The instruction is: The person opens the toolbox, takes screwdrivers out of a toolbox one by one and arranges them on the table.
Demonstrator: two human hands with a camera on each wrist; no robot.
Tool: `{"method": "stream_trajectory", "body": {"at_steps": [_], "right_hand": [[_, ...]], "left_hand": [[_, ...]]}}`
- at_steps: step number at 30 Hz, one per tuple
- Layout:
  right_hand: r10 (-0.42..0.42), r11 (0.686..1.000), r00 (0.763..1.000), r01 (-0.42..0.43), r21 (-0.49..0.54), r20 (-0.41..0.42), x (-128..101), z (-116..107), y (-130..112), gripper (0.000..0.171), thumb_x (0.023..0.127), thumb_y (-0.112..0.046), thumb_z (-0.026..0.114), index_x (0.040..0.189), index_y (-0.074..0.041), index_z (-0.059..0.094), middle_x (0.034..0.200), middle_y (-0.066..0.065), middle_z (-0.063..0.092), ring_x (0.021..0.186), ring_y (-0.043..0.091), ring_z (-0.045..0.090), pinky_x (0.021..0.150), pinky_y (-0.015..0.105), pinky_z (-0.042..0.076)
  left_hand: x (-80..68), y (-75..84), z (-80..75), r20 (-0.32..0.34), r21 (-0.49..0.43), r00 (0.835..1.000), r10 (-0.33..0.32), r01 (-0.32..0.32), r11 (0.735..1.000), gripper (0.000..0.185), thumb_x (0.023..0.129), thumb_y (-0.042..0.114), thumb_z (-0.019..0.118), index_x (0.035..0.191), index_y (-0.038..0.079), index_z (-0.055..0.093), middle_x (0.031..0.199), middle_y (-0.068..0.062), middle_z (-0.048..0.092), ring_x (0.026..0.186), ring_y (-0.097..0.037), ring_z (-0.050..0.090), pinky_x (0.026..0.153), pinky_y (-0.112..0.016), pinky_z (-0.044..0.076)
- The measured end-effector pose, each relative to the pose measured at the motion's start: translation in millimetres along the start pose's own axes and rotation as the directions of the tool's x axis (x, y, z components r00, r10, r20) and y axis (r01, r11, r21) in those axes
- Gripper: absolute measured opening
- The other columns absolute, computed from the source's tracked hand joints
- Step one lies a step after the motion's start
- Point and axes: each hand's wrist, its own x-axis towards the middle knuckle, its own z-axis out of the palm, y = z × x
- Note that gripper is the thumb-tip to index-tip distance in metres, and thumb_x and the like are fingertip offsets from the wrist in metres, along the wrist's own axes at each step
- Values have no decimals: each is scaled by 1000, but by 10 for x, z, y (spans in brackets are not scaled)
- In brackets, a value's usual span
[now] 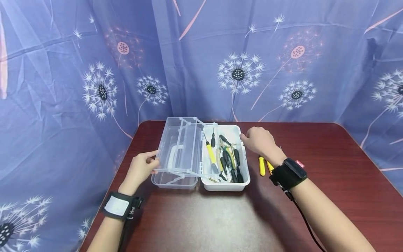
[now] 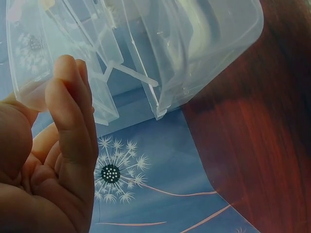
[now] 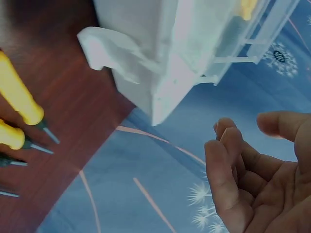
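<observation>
A toolbox with a white base (image 1: 225, 188) sits on the table, its clear lid (image 1: 174, 183) folded out to the left. Above the lid stands a clear tray (image 1: 162, 143) on hinged arms. My left hand (image 1: 141, 168) pinches this tray's left edge between thumb and fingers. Beside the base's right wall is my right hand (image 1: 259, 141), which holds nothing; its fingers are loosely bent in the right wrist view. Inside the box lie a yellow-handled screwdriver (image 1: 210, 153) and several black-handled tools (image 1: 237, 157). A white latch (image 3: 109, 51) sticks out from the base's side.
Right of the box, partly behind my right wrist, lie yellow-handled screwdrivers (image 1: 262, 166) and some with dark handles (image 3: 7, 160). A blue dandelion-print cloth (image 1: 201, 70) hangs behind the dark red table (image 1: 330, 168).
</observation>
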Motion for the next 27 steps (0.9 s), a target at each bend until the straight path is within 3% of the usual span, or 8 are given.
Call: {"method": "stream_trajectory", "body": {"at_steps": [11, 20, 27], "right_hand": [[-58, 998, 998, 58, -5, 35, 88, 33, -249, 50, 94, -33, 53, 51, -16, 34, 51, -5, 22, 45, 12, 24, 47, 26, 20], [-122, 992, 991, 123, -22, 56, 186, 177, -543, 52, 94, -34, 52, 49, -18, 32, 49, -6, 22, 46, 11, 21, 47, 26, 17], [-185, 981, 980, 189, -45, 76, 231, 262, -776, 51, 93, -32, 53, 49, -19, 33, 49, -6, 22, 47, 12, 25, 49, 26, 22]], "left_hand": [[-5, 3, -7, -3, 17, 1000, -8, 8, 1000, 43, 90, 15, 59, 131, 4, 58, 73, -12, 70, 61, -24, 70, 53, -20, 52], [-6, -10, 6, -7, 13, 1000, -24, 24, 1000, 43, 90, 16, 59, 132, 6, 59, 74, -12, 71, 58, -16, 69, 54, -20, 52], [-5, -3, 9, -17, 25, 1000, -17, 17, 1000, 44, 88, 16, 58, 131, 7, 59, 71, -9, 71, 56, -13, 69, 55, -20, 52]]}}
